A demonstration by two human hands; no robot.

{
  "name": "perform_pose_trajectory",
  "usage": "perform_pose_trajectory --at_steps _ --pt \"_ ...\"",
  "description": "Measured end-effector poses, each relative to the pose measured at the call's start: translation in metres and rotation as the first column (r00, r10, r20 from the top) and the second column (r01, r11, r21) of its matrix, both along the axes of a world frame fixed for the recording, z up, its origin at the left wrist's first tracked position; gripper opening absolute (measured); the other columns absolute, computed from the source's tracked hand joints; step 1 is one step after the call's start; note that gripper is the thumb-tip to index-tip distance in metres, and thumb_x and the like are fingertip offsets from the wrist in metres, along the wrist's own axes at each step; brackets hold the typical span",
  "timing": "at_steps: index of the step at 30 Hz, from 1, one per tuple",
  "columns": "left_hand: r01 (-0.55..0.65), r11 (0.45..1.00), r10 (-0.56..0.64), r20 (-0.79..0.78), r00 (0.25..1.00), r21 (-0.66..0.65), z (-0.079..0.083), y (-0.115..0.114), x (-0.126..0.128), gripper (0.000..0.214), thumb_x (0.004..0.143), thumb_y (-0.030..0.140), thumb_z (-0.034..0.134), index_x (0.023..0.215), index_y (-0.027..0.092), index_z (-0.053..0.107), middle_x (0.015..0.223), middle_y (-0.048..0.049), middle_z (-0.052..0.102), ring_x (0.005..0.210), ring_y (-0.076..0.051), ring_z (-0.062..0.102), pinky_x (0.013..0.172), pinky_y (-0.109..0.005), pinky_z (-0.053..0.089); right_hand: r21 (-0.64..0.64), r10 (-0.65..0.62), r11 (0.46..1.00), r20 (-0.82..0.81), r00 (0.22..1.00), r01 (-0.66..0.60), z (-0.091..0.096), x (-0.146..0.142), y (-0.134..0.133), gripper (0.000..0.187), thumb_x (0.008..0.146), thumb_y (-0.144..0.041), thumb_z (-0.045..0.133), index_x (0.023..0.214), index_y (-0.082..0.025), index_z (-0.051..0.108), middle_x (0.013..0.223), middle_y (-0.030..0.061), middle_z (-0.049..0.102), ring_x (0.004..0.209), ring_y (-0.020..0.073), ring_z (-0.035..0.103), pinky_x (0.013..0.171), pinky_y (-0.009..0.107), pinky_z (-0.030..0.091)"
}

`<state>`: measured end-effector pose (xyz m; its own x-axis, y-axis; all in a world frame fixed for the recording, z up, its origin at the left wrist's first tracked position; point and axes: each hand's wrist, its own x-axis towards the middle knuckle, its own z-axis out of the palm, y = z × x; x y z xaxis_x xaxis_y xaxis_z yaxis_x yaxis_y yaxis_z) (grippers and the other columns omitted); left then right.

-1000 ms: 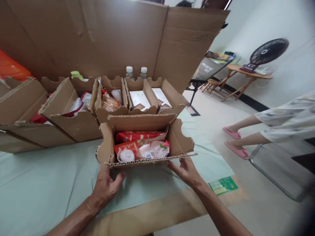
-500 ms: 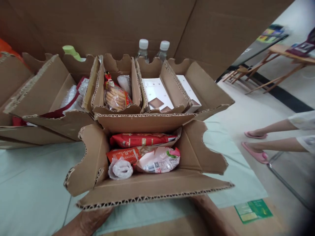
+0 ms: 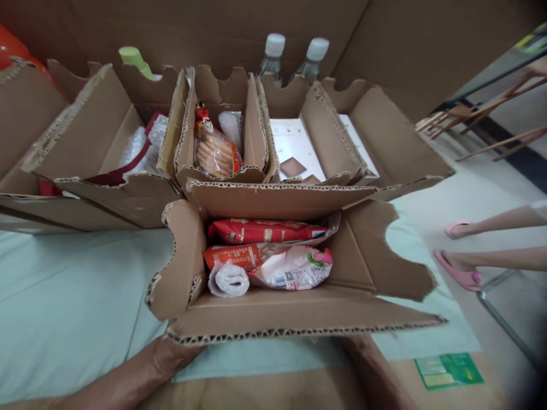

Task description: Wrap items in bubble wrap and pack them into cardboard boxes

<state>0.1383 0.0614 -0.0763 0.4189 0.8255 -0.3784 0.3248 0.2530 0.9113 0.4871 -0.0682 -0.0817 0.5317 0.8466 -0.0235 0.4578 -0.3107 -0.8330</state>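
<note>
An open cardboard box (image 3: 307, 316) with cut-down, notched sides stands nearest to me. Inside lie a red packet (image 3: 265, 231), an orange packet (image 3: 237, 255), a pale pink and white packet (image 3: 294, 267) and a roll of bubble wrap (image 3: 229, 279). My left hand (image 3: 182, 348) reaches beneath the box's front left, and my right hand (image 3: 358, 344) goes under its front right. The box's near wall hides the fingers of both, so their grip does not show.
Behind stands a row of similar boxes (image 3: 145, 199), one with a biscuit bag (image 3: 217, 152). Two white-capped bottles (image 3: 273, 54) and a light green cap (image 3: 134, 60) show beyond. Pale green cloth (image 3: 77, 302) lies below. A person's legs in pink slippers (image 3: 459, 270) are at right.
My view has shifted, so the boxes appear higher and farther right. More of my left forearm shows. The front box and its contents keep the same arrangement.
</note>
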Motion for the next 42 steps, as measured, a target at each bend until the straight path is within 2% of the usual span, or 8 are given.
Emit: perform_pose_trajectory --at_steps 8,20,26,29,31,35,37,42 --pt "0.164 0.841 -0.159 -0.054 0.986 0.516 0.032 0.017 0.044 0.025 0.086 0.039 0.061 0.095 0.022 0.077 0.100 -0.0087 0.080 0.106 -0.031 0.073 0.097 -0.043 0.060 0.097 -0.046 0.994 -0.047 0.998 0.050 0.039 -0.010 0.007 0.036 0.076 -0.058 0.072 0.068 -0.023 0.068 0.063 0.0077 0.071 0.069 0.0280 0.071 0.068 0.038 0.060" --pt "0.303 0.604 -0.414 -0.034 0.910 0.737 0.023 0.015 0.042 0.080 0.091 0.023 0.058 0.165 0.023 0.027 0.162 -0.0163 0.046 0.141 -0.034 0.055 0.119 -0.051 0.044 0.309 -0.202 0.931 -0.009 0.979 0.195 0.062 -0.004 -0.014 0.033 0.075 -0.054 0.079 0.080 -0.024 0.067 0.074 0.0055 0.072 0.084 0.0281 0.073 0.076 0.040 0.062" --pt "0.348 0.598 -0.479 -0.026 0.877 0.722 0.016 0.015 0.042 0.083 0.091 0.019 0.057 0.167 0.028 0.022 0.172 -0.0112 0.029 0.155 -0.034 0.037 0.123 -0.052 0.040 0.570 -0.464 0.779 0.243 0.852 0.262 0.173 -0.019 -0.017 0.033 0.090 -0.034 0.075 0.121 -0.025 0.074 0.100 0.0046 0.078 0.089 0.0198 0.073 0.089 0.038 0.059" --pt "0.337 0.616 -0.474 -0.008 0.881 0.712 0.013 0.017 0.042 0.086 0.088 0.016 0.058 0.166 0.029 0.024 0.172 -0.0100 0.030 0.155 -0.033 0.036 0.124 -0.052 0.038 0.324 -0.098 0.936 0.614 0.783 -0.136 0.239 -0.034 0.020 0.017 0.092 -0.032 0.072 0.107 -0.029 0.080 0.095 0.0016 0.080 0.083 0.0182 0.073 0.085 0.034 0.058" --pt "0.339 0.618 -0.474 -0.008 0.881 0.709 0.012 0.017 0.043 0.087 0.087 0.016 0.058 0.166 0.028 0.025 0.171 -0.0106 0.031 0.155 -0.033 0.037 0.124 -0.053 0.038 -0.059 0.332 0.917 0.660 0.674 -0.394 0.266 -0.044 0.058 0.018 0.095 -0.027 0.066 0.105 -0.027 0.080 0.099 0.0029 0.081 0.089 0.0195 0.073 0.082 0.032 0.055" --pt "0.336 0.623 -0.473 -0.002 0.881 0.706 0.011 0.018 0.044 0.087 0.085 0.016 0.058 0.165 0.027 0.027 0.170 -0.0120 0.033 0.154 -0.033 0.039 0.124 -0.054 0.038 -0.720 0.875 0.474 0.318 0.365 -0.508 0.266 -0.068 0.127 0.024 0.083 -0.026 0.075 0.106 -0.025 0.080 0.087 0.0038 0.079 0.080 0.0211 0.071 0.063 0.028 0.043" --pt "0.326 0.626 -0.472 0.011 0.882 0.708 0.011 0.017 0.045 0.086 0.084 0.017 0.058 0.165 0.026 0.028 0.169 -0.0127 0.035 0.154 -0.033 0.039 0.124 -0.054 0.037 -0.820 0.918 0.376 0.266 0.294 -0.432 0.252 -0.078 0.144 0.013 0.079 -0.021 0.075 0.091 -0.023 0.081 0.077 0.0035 0.076 0.071 0.0193 0.067 0.057 0.027 0.035" --pt "0.291 0.651 -0.440 0.037 0.897 0.701 0.016 0.019 0.046 0.082 0.086 0.018 0.058 0.163 0.025 0.031 0.167 -0.0159 0.038 0.154 -0.034 0.039 0.123 -0.056 0.037 -0.602 0.774 0.633 0.465 0.430 -0.488 0.260 -0.069 0.123 0.024 0.082 -0.009 0.062 0.062 -0.021 0.069 0.059 -0.0025 0.066 0.053 0.0102 0.051 0.052 0.026 0.029"
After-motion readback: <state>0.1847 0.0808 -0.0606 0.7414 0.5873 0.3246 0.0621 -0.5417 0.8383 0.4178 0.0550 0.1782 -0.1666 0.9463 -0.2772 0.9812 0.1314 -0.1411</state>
